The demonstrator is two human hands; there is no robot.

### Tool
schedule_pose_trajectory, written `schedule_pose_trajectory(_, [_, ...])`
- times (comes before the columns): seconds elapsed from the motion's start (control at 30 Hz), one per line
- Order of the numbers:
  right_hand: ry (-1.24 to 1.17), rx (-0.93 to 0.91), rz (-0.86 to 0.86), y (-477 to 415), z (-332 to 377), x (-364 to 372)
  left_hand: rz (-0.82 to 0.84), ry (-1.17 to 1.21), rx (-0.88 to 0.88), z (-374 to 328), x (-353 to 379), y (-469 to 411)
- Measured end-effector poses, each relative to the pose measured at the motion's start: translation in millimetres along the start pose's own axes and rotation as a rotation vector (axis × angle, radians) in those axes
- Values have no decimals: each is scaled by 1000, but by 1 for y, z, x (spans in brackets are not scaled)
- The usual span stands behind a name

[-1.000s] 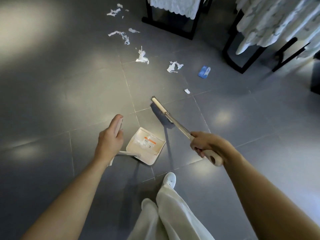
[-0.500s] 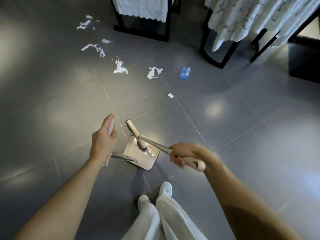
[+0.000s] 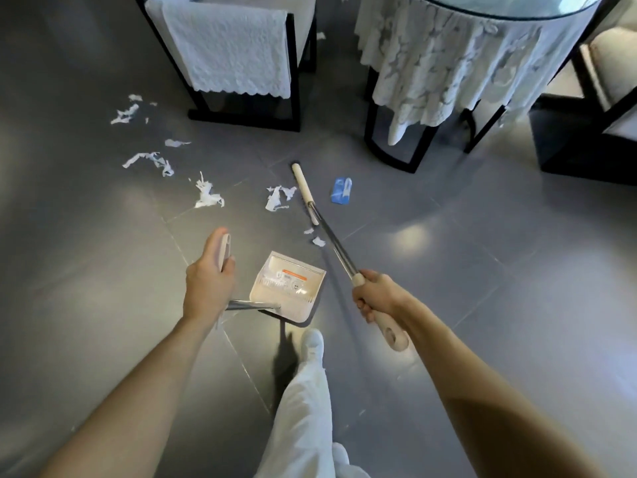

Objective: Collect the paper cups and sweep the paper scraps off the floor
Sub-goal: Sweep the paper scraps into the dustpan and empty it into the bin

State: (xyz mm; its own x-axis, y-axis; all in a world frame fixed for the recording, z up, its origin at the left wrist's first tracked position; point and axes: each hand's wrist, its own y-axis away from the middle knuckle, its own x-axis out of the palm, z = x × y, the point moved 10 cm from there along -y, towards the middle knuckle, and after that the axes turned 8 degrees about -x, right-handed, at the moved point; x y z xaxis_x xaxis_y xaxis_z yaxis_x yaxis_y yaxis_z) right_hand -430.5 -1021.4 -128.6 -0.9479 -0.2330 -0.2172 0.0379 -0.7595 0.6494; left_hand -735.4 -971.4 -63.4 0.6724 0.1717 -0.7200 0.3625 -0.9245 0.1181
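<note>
Grey tiled floor [image 3: 86, 288] fills the view. Table [image 3: 448, 63] at upper right, draped in white lace, its top cut off by the frame edge. Black chair [image 3: 241, 115] at upper left with a white cloth [image 3: 227, 50] over it; upper part out of frame. A second seat at far right is mostly cut off. White trouser leg [image 3: 303, 408] and white shoe [image 3: 312, 345] at bottom centre. Right hand [image 3: 375, 294] is curled tight round the cream grip of the broom [image 3: 339, 251]; the broom head lies on the floor between a scrap cluster and a small blue object [image 3: 342, 191], too small to identify. Left hand [image 3: 206, 288] grips the dustpan's upright handle; the dustpan [image 3: 286, 284] sits on the floor just ahead of the shoe, contents unclear against its label. Paper scraps [image 3: 206, 196] lie strewn from the chair's foot to the broom head, two tiny bits [image 3: 317, 241] beside the shaft.
</note>
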Motion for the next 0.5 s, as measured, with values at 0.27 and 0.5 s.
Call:
schedule_pose_trajectory(0.27, [190, 169, -49, -133, 41, -56, 130, -8, -60, -37, 60, -130])
schedule_pose_trajectory(0.5, [221, 299, 118, -155, 43, -58, 186, -39, -62, -71, 88, -185])
